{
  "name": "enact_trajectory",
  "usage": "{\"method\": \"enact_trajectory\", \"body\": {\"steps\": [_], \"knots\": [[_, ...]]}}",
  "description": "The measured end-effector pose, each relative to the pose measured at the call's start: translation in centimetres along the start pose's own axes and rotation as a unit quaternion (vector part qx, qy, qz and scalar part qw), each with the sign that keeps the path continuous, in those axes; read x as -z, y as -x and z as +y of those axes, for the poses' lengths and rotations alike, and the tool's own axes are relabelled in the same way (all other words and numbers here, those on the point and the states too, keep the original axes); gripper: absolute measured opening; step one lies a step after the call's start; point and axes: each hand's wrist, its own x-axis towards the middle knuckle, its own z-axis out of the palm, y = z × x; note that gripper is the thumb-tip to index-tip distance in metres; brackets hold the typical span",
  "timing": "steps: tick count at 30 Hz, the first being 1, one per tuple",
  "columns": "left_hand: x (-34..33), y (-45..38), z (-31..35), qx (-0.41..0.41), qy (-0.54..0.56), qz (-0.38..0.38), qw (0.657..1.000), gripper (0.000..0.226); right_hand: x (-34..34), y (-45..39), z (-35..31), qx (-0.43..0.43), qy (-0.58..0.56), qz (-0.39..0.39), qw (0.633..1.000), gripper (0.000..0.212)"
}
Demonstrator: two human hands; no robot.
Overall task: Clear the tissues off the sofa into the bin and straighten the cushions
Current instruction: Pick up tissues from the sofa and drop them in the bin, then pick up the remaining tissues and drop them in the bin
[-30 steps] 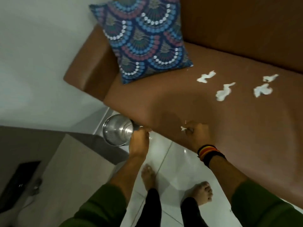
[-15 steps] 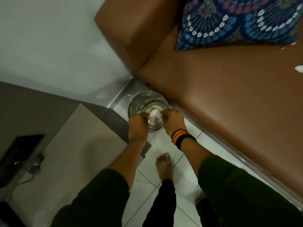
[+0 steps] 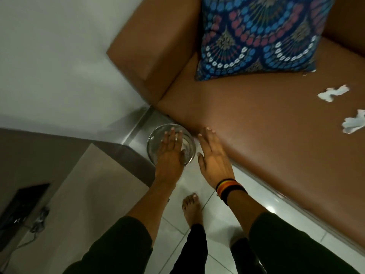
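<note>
We log: left hand (image 3: pixel 167 153) flat, fingers spread, above steel bin (image 3: pixel 153 141); right hand (image 3: pixel 214 157) spread, empty, beside it; two tissues (image 3: pixel 333 92) on brown sofa (image 3: pixel 256 135); patterned cushion (image 3: pixel 258 34).

Single head view, looking steeply down, close over hands, sofa (image 3: pixel 256 135) corner, floor (image 3: pixel 217 224)

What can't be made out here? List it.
- Bin contents: head view, left hand covers the opening.
- Tissues on the sofa: the right edge cuts off one, any beyond unseen.
- Cushion: the top is cut off.
</note>
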Motion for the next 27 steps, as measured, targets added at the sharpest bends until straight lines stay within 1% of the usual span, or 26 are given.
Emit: {"method": "enact_trajectory", "body": {"steps": [2,4,7,11,15,19,21,25,27], "knots": [[1.3,-0.6,3.1,-0.046,-0.021,0.027,0.998,0.069,3.1,0.9,1.8,-0.019,0.042,0.032,0.998,0.064],[2.2,-1.1,6.7,-0.099,-0.033,0.055,0.993,0.067,6.2,1.9,4.3,-0.057,0.059,0.061,0.995,0.070],[2.3,-1.7,12.7,-0.175,-0.046,0.082,0.980,0.067,10.8,3.6,8.8,-0.111,0.076,0.094,0.986,0.074],[0.1,-2.6,21.5,-0.226,-0.055,0.056,0.971,0.069,16.4,5.8,16.1,-0.179,0.067,0.118,0.974,0.073],[-4.1,-3.9,31.5,-0.262,-0.061,0.014,0.963,0.070,20.8,8.7,25.6,-0.222,0.059,0.137,0.964,0.072],[-8.6,-4.9,40.4,-0.280,-0.056,-0.025,0.958,0.066,23.9,11.2,35.0,-0.272,0.009,0.145,0.951,0.069],[-10.4,-5.7,43.8,-0.277,-0.052,-0.035,0.959,0.064,25.2,11.6,38.8,-0.281,-0.019,0.144,0.949,0.066],[-12.8,-8.3,47.6,-0.245,-0.063,-0.035,0.967,0.061,27.2,10.3,43.8,-0.257,-0.030,0.144,0.955,0.059],[-13.6,-9.7,48.5,-0.233,-0.083,-0.027,0.969,0.066,27.7,8.9,45.3,-0.243,-0.038,0.131,0.960,0.054]]}}
